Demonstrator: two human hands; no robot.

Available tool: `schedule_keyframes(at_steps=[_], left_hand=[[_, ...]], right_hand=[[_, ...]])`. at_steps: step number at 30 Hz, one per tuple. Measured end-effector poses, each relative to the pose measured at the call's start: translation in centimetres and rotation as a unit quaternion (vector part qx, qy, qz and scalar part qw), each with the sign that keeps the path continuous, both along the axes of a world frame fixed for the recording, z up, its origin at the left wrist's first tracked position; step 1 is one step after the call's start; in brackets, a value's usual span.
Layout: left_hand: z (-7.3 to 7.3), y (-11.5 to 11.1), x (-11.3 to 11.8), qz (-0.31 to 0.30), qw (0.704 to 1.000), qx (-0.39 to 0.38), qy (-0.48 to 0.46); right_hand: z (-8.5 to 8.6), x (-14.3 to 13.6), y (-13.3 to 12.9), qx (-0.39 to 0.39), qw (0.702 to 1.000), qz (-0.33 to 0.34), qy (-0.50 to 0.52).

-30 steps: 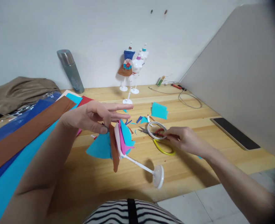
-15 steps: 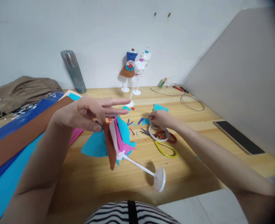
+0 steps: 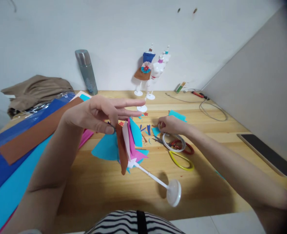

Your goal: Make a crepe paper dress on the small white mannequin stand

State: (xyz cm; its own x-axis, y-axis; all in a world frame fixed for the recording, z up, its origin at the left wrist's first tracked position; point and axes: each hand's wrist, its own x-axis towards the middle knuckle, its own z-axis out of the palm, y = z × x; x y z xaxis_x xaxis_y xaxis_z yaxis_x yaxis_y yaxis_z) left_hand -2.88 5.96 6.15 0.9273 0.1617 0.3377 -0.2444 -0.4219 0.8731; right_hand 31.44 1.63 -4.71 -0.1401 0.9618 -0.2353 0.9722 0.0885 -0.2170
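My left hand [image 3: 101,113] pinches the upper end of a small white mannequin stand, thumb and index closed, the other fingers stretched out. The stand leans sideways, its round base [image 3: 174,193] toward the front. Layers of cyan, brown, pale pink and magenta felt [image 3: 131,139] surround its figure like petals. My right hand [image 3: 169,125] is on the table beside a small cyan scrap [image 3: 155,131], fingertips curled together; what they hold, if anything, is hidden. Just below it lie a white ring [image 3: 164,141] and scissors with red and yellow handles [image 3: 181,160].
Dressed mannequins [image 3: 147,66] stand by the wall, near a grey flask [image 3: 87,73]. Felt sheets [image 3: 39,130] and brown cloth [image 3: 37,92] lie left. Scraps dot the table centre. A cable [image 3: 213,113] and a dark flat device [image 3: 267,154] are at the right.
The whole view has shifted, so things sit further right. Both hands keep nearly the same poses, and the felt-covered stand remains in my left hand.
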Motion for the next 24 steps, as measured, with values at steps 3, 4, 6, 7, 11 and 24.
schedule_keyframes(at_steps=[3,4,6,7,11,24], left_hand=[[-0.1,0.0,0.1,-0.017,1.0,0.0,-0.027],[-0.1,0.0,0.1,-0.029,0.999,0.001,-0.034],[-0.2,0.0,0.1,-0.044,0.998,0.005,-0.037],[-0.1,0.0,0.0,-0.039,0.999,0.005,-0.034],[0.1,0.1,-0.2,0.005,1.0,0.0,-0.022],[0.1,0.6,-1.2,0.008,0.999,-0.034,-0.009]], right_hand=[[-0.9,-1.2,0.4,-0.007,0.999,0.022,0.022],[-1.2,-1.8,0.6,-0.006,0.999,0.028,0.035],[-1.4,-2.8,1.0,-0.004,0.997,0.039,0.067],[-1.3,-3.2,1.1,-0.006,0.995,0.045,0.084],[-0.5,-3.2,1.0,-0.044,0.984,0.079,0.151],[-1.3,-4.8,-0.5,-0.019,0.95,0.283,0.129]])
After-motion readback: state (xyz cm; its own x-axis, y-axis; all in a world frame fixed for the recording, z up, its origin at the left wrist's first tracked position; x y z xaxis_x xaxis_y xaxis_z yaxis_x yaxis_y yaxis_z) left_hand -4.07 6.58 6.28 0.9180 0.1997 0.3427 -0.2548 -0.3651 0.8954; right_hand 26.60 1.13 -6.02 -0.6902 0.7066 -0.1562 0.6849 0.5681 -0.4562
